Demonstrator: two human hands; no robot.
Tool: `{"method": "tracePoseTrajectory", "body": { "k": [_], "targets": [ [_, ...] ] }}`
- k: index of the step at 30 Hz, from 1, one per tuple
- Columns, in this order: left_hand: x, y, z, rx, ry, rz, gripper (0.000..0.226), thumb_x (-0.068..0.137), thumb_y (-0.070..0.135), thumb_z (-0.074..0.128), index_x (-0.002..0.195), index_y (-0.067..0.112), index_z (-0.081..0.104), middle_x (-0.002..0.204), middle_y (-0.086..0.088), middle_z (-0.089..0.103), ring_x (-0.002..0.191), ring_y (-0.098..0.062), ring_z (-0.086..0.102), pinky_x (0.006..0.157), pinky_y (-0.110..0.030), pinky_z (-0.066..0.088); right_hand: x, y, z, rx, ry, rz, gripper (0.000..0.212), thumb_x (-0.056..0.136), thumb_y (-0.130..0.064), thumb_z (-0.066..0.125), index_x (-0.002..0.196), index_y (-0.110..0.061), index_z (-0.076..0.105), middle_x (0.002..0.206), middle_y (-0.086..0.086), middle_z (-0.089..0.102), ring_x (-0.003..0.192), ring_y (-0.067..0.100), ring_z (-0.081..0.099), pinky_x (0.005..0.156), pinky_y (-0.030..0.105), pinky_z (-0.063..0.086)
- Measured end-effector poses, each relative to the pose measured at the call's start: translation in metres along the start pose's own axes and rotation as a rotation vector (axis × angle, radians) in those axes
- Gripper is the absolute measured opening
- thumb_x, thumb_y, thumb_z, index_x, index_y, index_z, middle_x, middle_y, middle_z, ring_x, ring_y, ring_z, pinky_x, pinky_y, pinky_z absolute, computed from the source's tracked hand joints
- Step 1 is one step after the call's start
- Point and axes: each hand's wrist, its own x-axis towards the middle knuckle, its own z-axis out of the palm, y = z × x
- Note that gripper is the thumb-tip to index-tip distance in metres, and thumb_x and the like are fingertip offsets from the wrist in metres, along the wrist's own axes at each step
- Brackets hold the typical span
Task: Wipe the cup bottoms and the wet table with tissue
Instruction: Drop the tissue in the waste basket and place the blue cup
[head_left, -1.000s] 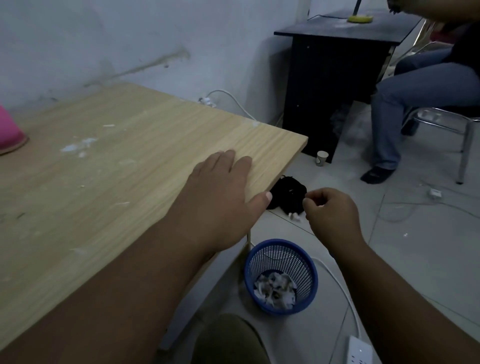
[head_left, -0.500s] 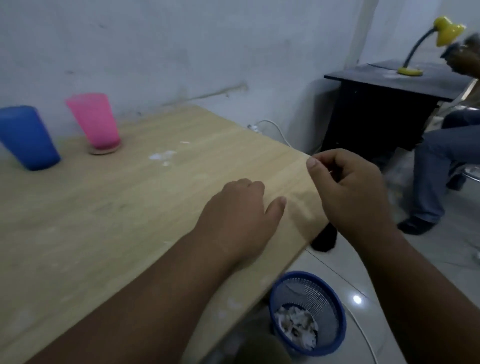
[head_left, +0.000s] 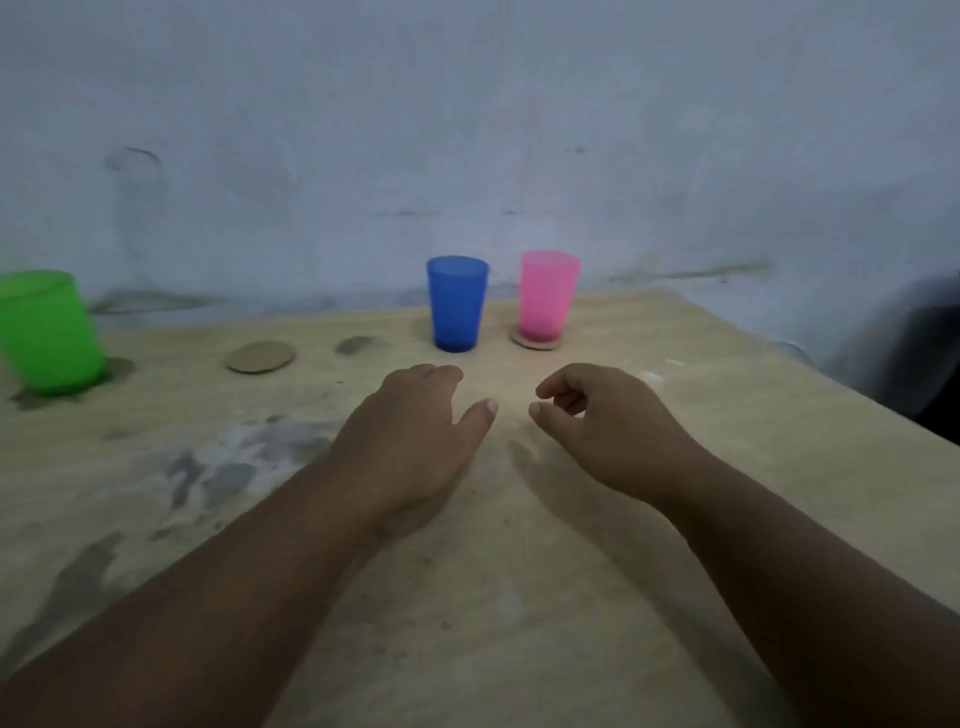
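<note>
The bench (head_left: 623, 571) is pale wood with its far edge against the wall. At the far left a green cup (head_left: 49, 332) stands on a dark patch (head_left: 117, 370); whether that is a mat or wet wood cannot be told. To its right a bare round cardboard coaster (head_left: 261, 357) lies flat, and just beside it is a dark oval mark (head_left: 356, 344). A blue cup (head_left: 457, 304) stands upright straight on the wood near the back edge. Just to its right a second coaster (head_left: 535, 341) carries a pink cup (head_left: 549, 293). Grey smears (head_left: 223, 467) spread over the left near part of the bench. A few pale flecks (head_left: 675, 362) lie toward the right.
</note>
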Motion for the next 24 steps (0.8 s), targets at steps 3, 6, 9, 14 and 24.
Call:
{"method": "tracePoseTrajectory", "body": {
  "k": [3, 6, 9, 14, 24],
  "targets": [
    [0.006, -0.049, -0.016, 0.010, 0.060, -0.105, 0.065, 0.101, 0.056, 0.043, 0.155, 0.020, 0.038, 0.161, -0.001, 0.037, 0.146, -0.021, 0.034, 0.116, -0.042, 0.035, 0.025, -0.032, 0.035, -0.002, -0.035, -0.034, 0.037, 0.089, -0.046, 0.062, 0.120, -0.026, 0.062, 0.111, -0.007, 0.062, 0.098, 0.007, 0.056, 0.083, 0.022, 0.041],
    [0.021, -0.093, -0.023, 0.024, 0.123, -0.197, 0.064, 0.099, 0.052, 0.047, 0.149, 0.011, 0.044, 0.154, -0.011, 0.042, 0.142, -0.029, 0.037, 0.113, -0.045, 0.037, 0.051, -0.051, 0.059, 0.039, 0.018, 0.001, 0.043, 0.089, -0.046, 0.062, 0.124, -0.021, 0.061, 0.115, -0.003, 0.061, 0.100, 0.010, 0.056, 0.084, 0.024, 0.042],
    [0.040, -0.122, -0.023, 0.035, 0.106, -0.320, 0.065, 0.097, 0.051, 0.048, 0.145, 0.007, 0.043, 0.155, -0.018, 0.034, 0.145, -0.035, 0.028, 0.114, -0.045, 0.033, 0.073, -0.058, 0.074, 0.140, 0.095, 0.097, 0.050, 0.089, -0.041, 0.065, 0.129, -0.013, 0.057, 0.119, 0.003, 0.061, 0.104, 0.017, 0.058, 0.086, 0.029, 0.044],
    [0.075, -0.146, -0.027, -0.025, 0.158, -0.442, 0.073, 0.094, 0.052, 0.051, 0.147, 0.005, 0.036, 0.159, -0.022, 0.025, 0.148, -0.038, 0.020, 0.118, -0.050, 0.028, 0.111, -0.057, 0.092, 0.378, 0.231, 0.260, 0.074, 0.084, -0.038, 0.073, 0.142, -0.007, 0.040, 0.120, 0.007, 0.055, 0.088, 0.014, 0.056, 0.076, 0.029, 0.040],
    [0.093, -0.163, -0.018, 0.048, 0.227, -0.503, 0.053, 0.096, 0.038, 0.053, 0.139, 0.008, 0.043, 0.142, -0.019, 0.045, 0.132, -0.038, 0.040, 0.107, -0.045, 0.036, 0.158, -0.042, 0.115, 0.459, 0.249, 0.247, 0.083, 0.076, -0.037, 0.080, 0.141, -0.011, 0.036, 0.114, -0.003, 0.051, 0.094, 0.014, 0.055, 0.057, 0.017, 0.037]
  ]
}}
